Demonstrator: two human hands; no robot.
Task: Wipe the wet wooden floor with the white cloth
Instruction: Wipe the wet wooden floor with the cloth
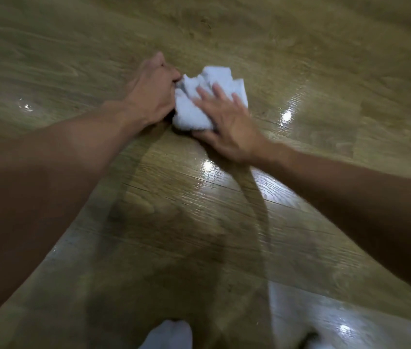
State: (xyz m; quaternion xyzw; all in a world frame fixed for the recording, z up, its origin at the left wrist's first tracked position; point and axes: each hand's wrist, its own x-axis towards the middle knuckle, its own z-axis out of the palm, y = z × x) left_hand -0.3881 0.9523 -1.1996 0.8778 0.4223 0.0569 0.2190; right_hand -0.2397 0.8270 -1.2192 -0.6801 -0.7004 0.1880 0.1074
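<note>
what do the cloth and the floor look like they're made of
Cloth: soft white fabric, probably terry cotton; matte, fuzzy, crumpled folds. Floor: wood or wood-look laminate; grain lines and plank seams, glossy where wet.

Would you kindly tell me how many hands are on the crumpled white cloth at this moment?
2. The left hand grips the crumpled white cloth at its left edge. The right hand lies flat on its right side, fingers spread.
</note>
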